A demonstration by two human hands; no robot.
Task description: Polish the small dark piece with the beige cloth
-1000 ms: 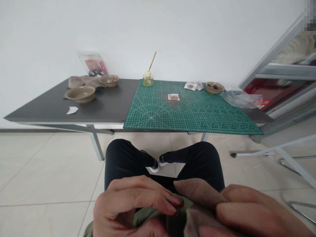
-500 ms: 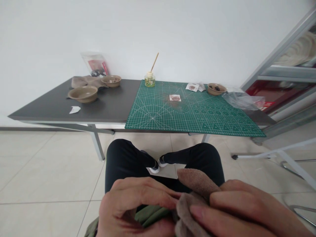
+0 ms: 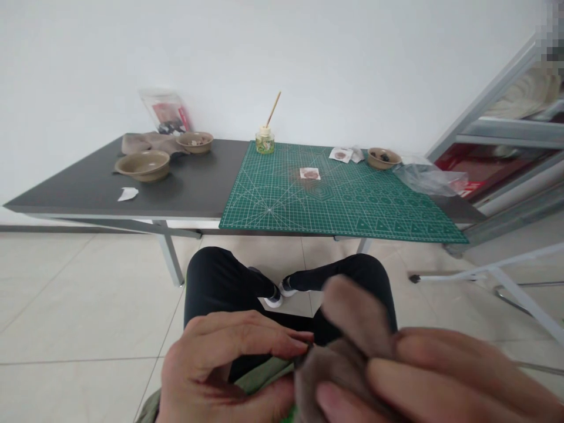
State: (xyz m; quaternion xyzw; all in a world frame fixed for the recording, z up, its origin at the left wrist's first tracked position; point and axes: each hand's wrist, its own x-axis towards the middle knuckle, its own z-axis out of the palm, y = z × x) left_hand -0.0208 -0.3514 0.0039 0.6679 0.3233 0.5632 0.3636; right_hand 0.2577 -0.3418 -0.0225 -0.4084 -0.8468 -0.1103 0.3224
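Down at the bottom of the frame, our right hand (image 3: 436,376) is closed around a soft brown cloth (image 3: 348,346), probably suede or felt, with the fingers curled over it and one blurred flap standing up past them toward the lower right-centre. Our left hand (image 3: 211,364) is half curled at the lower left, its fingertips (image 3: 282,346) reaching in to the cloth's edge. Something small and dark may sit there, but it is too blurred to name, and we cannot tell whether the left hand is actually gripping anything. Olive-green fabric (image 3: 264,376) lies just below that hand, above our lap.

The cloth looks light and limp, so it will fold and slump rather than hold a shape. We would take it by a thick fold in the palm, not by the thin flap, which could slip.

Beyond our black trousers (image 3: 220,276), a dark grey table (image 3: 88,200) runs across the middle of the frame. At upper left it carries two ceramic bowls (image 3: 143,165) and a folded brown cloth (image 3: 145,142). A green cutting mat (image 3: 335,205) fills its right half — a glass jar (image 3: 264,143) with a wooden stick (image 3: 273,108) stands at the mat's far edge, and a clear plastic bag (image 3: 427,179) lies at upper right.
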